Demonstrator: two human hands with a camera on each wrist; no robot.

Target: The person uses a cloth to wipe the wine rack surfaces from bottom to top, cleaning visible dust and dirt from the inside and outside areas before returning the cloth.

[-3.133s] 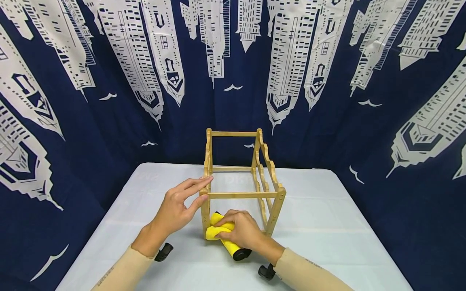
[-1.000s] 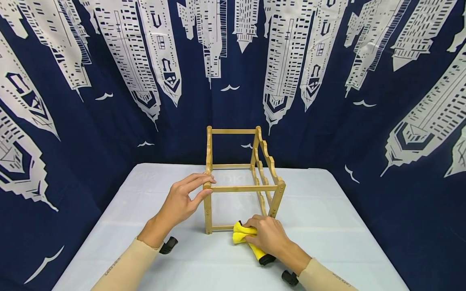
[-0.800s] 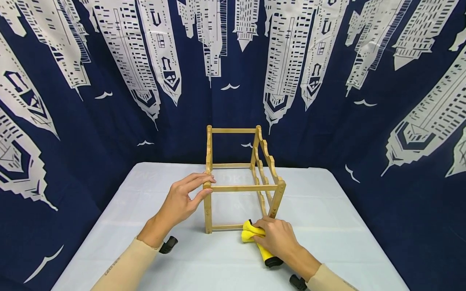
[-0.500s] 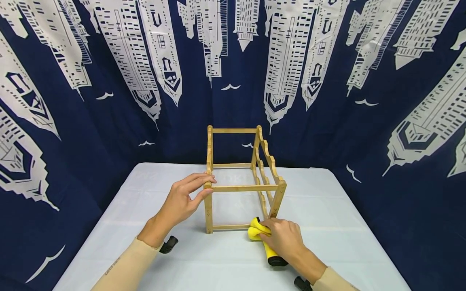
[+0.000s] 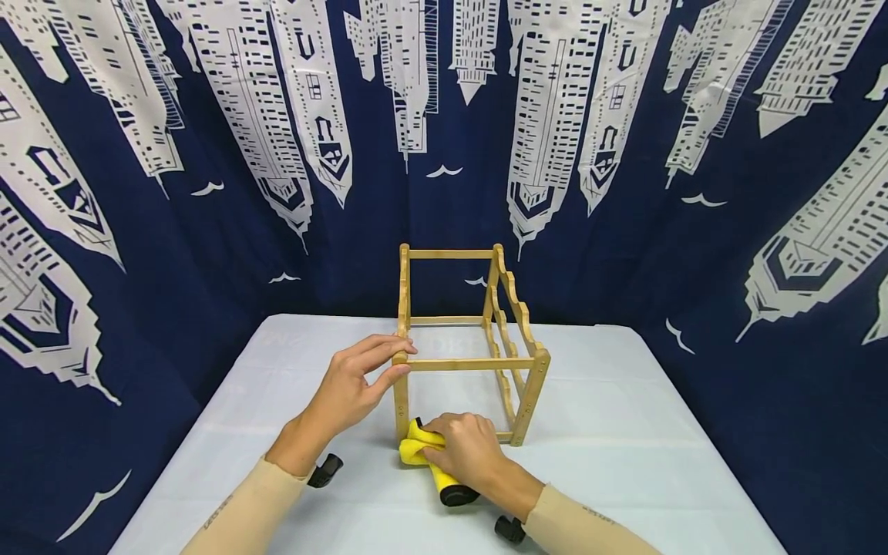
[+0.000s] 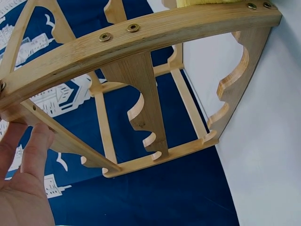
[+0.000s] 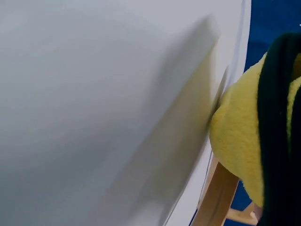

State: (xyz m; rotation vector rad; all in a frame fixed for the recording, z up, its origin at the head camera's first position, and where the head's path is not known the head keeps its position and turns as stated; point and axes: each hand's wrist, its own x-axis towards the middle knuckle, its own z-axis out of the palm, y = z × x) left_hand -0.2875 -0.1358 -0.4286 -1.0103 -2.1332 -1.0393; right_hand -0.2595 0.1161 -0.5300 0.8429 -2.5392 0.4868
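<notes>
A light wooden rack (image 5: 479, 363) with scalloped side rails stands upright on the table. My left hand (image 5: 347, 389) holds its near left top corner, thumb at the front and fingers along the side. In the left wrist view, two of its fingertips (image 6: 37, 141) touch the wood near the corner. Bunched in my right hand (image 5: 473, 455) is a yellow cloth (image 5: 415, 452) with black edging, pressed at the left part of the rack's low front rail. The cloth (image 7: 237, 127) fills the right side of the right wrist view and covers part of that rail.
A white cloth (image 5: 610, 462) covers the table. Behind it hangs a dark blue curtain (image 5: 444, 208) printed with white buildings. Black devices sit at both wrists, the left one (image 5: 324, 470) and the right one (image 5: 509, 529).
Over the earlier frames my right hand wiped the cloth rightward along the low front rail to the right post; now it is back at the left part. My left hand keeps its hold.
</notes>
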